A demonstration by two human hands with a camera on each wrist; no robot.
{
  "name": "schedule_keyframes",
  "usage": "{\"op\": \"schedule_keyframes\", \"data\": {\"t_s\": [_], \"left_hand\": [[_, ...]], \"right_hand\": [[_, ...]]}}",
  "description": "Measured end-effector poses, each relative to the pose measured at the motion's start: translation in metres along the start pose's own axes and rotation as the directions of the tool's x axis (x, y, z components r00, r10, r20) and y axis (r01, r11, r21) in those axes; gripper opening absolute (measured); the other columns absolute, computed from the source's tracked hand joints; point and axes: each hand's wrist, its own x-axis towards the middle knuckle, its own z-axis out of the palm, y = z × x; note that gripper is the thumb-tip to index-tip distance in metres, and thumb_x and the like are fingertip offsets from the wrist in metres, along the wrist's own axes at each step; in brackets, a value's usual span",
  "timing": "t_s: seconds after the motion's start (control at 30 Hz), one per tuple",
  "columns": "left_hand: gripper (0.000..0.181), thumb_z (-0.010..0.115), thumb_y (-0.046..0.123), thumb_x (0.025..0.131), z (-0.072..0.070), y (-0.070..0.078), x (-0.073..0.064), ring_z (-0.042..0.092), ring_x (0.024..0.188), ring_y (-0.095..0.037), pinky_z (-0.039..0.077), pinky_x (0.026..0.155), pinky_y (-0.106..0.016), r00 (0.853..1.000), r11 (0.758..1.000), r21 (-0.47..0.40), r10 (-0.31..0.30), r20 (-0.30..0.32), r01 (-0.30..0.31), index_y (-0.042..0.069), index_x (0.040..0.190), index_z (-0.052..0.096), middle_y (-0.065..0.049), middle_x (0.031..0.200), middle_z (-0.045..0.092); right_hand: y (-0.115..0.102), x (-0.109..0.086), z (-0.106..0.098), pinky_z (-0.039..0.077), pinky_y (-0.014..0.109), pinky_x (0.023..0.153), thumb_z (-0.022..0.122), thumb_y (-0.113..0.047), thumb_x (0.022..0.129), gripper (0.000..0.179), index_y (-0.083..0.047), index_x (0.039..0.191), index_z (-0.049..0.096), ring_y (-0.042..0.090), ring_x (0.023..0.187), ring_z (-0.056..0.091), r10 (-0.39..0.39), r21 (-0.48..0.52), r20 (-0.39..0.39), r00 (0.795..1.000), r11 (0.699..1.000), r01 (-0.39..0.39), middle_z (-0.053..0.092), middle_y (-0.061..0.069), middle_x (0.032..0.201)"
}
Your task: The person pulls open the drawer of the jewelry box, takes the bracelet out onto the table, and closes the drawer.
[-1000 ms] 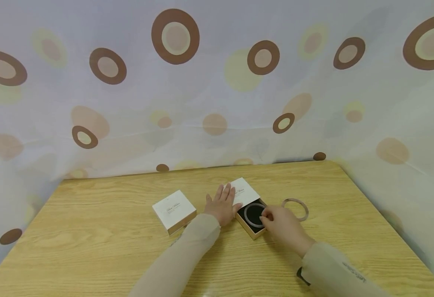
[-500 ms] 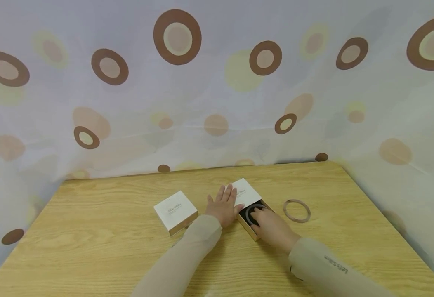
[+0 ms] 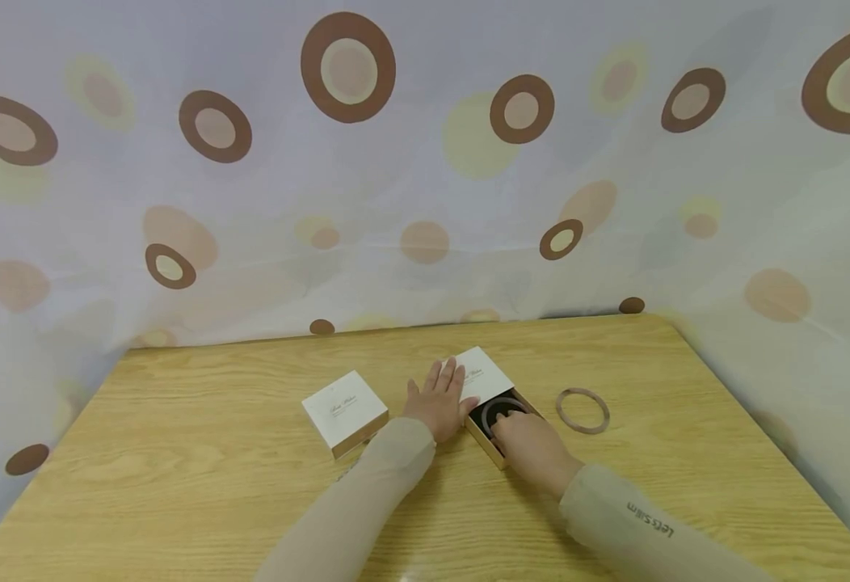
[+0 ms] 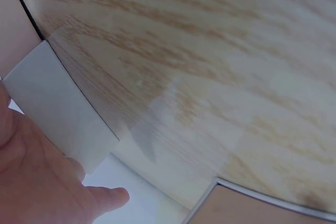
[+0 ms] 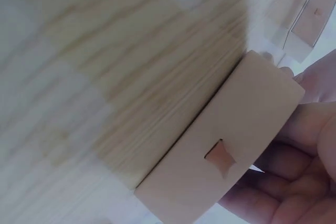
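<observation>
Beige sleeves are worn on both arms, dark lettering being printed on the right one. The right hand (image 3: 537, 451) is bent down into a drawer (image 5: 252, 108); whether anything is grasped by its hidden fingertips cannot be told. The drawer is faced in plain pale tan, pierced by a small pointed cutout (image 5: 220, 160), and lined in black (image 3: 496, 411). On that lining a smooth, slim grey ring (image 3: 503, 398) is seated, partly covered by the hand. A matching ring (image 3: 606, 412) is laid flat on the wood-grained desk (image 3: 214, 453) to the right. The left hand (image 3: 435, 411) is spread, unclenched, on the white cover (image 3: 486, 376), which is printed with fine script. A similarly printed box (image 3: 345, 408) is placed to the left. Beyond, a circle-patterned curtain (image 3: 272, 186) is hung.
</observation>
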Motion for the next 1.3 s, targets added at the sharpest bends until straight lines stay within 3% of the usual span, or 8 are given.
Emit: {"op": "schedule_keyframes", "data": {"t_s": [0.33, 0.47, 0.8, 0.9, 1.13, 1.3], "left_hand": [[0.063, 0.023, 0.049, 0.104, 0.002, -0.001, 0.002, 0.003, 0.149, -0.018, 0.017, 0.114, -0.055, 1.000, 1.000, 0.001, -0.005, 0.007, 0.005, 0.016, 0.157, 0.015, 0.000, 0.163, 0.007], [0.063, 0.022, 0.050, 0.104, 0.003, -0.001, 0.004, 0.002, 0.149, -0.018, 0.016, 0.114, -0.055, 1.000, 1.000, 0.000, -0.007, 0.010, 0.007, 0.017, 0.158, 0.013, 0.001, 0.163, 0.005], [0.064, 0.022, 0.051, 0.104, 0.003, -0.001, 0.004, 0.000, 0.148, -0.018, 0.016, 0.114, -0.055, 1.000, 1.000, -0.004, -0.010, 0.015, 0.010, 0.017, 0.158, 0.012, 0.001, 0.163, 0.004], [0.064, 0.022, 0.051, 0.104, 0.003, -0.001, 0.004, 0.000, 0.148, -0.018, 0.016, 0.114, -0.055, 1.000, 1.000, -0.005, -0.010, 0.017, 0.010, 0.017, 0.158, 0.012, 0.001, 0.163, 0.004], [0.064, 0.023, 0.050, 0.104, 0.005, -0.001, 0.005, 0.002, 0.149, -0.019, 0.016, 0.114, -0.055, 1.000, 1.000, -0.006, -0.006, 0.011, 0.006, 0.016, 0.158, 0.013, 0.000, 0.163, 0.005], [0.064, 0.023, 0.050, 0.104, 0.008, -0.002, 0.007, 0.000, 0.149, -0.019, 0.015, 0.114, -0.055, 1.000, 1.000, -0.020, -0.005, 0.011, 0.006, 0.016, 0.158, 0.013, 0.001, 0.163, 0.004]], "right_hand": [[0.005, -0.003, -0.003, 0.046, 0.033, 0.053, 0.071, 0.002, 0.084, 0.017, -0.004, 0.070, 0.063, 0.015, 0.058, 0.055, 0.061, 0.188, 0.004, 0.998, 0.980, -0.061, 0.062, 0.004, 0.066], [0.007, -0.006, -0.004, 0.040, 0.028, 0.052, 0.067, 0.003, 0.085, 0.021, -0.006, 0.068, 0.058, 0.011, 0.057, 0.045, 0.082, 0.253, 0.005, 0.997, 0.964, -0.081, 0.053, -0.001, 0.062], [0.007, -0.012, -0.011, 0.035, 0.023, 0.048, 0.068, -0.004, 0.089, 0.026, -0.010, 0.071, 0.051, 0.009, 0.054, 0.041, 0.134, 0.307, 0.042, 0.990, 0.941, -0.140, 0.045, -0.004, 0.062], [0.007, -0.014, -0.015, 0.036, 0.022, 0.047, 0.067, -0.004, 0.090, 0.022, -0.008, 0.074, 0.053, 0.008, 0.054, 0.042, 0.138, 0.329, 0.010, 0.990, 0.935, -0.134, 0.048, -0.004, 0.062], [0.010, -0.018, -0.019, 0.040, 0.021, 0.046, 0.067, -0.003, 0.091, 0.005, 0.001, 0.090, 0.065, 0.007, 0.053, 0.048, 0.120, 0.325, -0.154, 0.981, 0.944, -0.065, 0.062, 0.004, 0.069], [0.014, -0.019, -0.024, 0.052, 0.029, 0.057, 0.063, 0.000, 0.092, 0.013, 0.006, 0.103, 0.068, 0.018, 0.069, 0.064, 0.192, 0.401, -0.172, 0.966, 0.910, -0.110, 0.070, 0.015, 0.088]]}}
